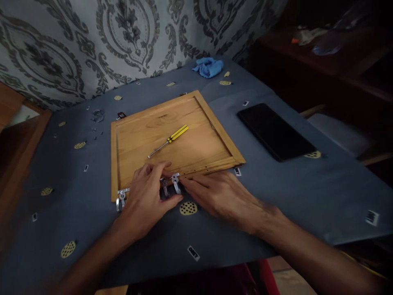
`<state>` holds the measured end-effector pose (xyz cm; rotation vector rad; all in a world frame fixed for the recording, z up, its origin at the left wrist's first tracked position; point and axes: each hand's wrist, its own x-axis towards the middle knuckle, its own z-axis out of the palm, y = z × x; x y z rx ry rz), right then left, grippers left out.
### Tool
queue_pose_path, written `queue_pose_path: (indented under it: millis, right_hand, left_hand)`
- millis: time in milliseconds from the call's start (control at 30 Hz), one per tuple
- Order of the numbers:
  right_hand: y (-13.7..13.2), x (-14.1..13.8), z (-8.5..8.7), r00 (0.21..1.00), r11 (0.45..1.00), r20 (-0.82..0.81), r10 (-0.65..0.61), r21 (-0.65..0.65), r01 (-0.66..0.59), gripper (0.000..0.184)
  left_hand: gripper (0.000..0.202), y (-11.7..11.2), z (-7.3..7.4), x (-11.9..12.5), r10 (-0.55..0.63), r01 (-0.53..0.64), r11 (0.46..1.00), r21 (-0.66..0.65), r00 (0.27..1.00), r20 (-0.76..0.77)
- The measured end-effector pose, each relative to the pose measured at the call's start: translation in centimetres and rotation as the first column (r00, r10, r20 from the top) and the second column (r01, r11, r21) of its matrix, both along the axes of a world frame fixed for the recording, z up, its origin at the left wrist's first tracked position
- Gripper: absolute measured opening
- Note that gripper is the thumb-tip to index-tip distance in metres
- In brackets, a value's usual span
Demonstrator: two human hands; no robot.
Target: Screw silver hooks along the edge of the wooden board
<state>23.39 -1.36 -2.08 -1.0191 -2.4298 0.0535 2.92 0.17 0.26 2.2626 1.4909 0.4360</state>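
Fingers of the left hand (143,193) stand parted at a silver curved metal fitting (176,184) along the brown wooden panel (195,145) edge; right hand (225,197) grip indeterminable; apparent step: positioning, next requiring steady alignment

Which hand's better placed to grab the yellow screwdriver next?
Left hand, probably: it reaches over the wooden panel, nearer the yellow screwdriver; right hand is at its edge, beside a metal hinge.
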Motion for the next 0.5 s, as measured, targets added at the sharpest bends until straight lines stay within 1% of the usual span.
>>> queue_pose_path:
  millis: [100, 233, 400, 500]
  right_hand:
    - [-0.12, -0.05, -0.04, 0.999, 1.000, 0.038, -0.007, 0.014, 0.007, 0.019]
    - [-0.30, -0.09, 0.03, 0.996, 1.000, 0.087, -0.011, -0.027, 0.013, 0.017]
    - [-0.51, -0.06, 0.11, 0.993, 0.997, 0.115, 0.032, -0.078, -0.023, 0.023]
    - [-0.66, 0.02, -0.01, 0.994, 0.996, 0.096, 0.050, -0.076, -0.042, 0.020]
  left_hand:
    - [0.062, -0.08, 0.04, -0.08, 0.007, -0.006, 1.000, 0.011, 1.000, -0.013]
    - [0.062, -0.07, 0.17, -0.09, 0.008, -0.007, 1.000, 0.011, 1.000, -0.020]
    - [0.063, -0.02, 0.20, -0.06, 0.004, -0.004, 1.000, 0.009, 1.000, -0.005]
    - [0.060, -0.06, 0.15, -0.07, 0.019, -0.019, 1.000, -0.004, 1.000, 0.003]
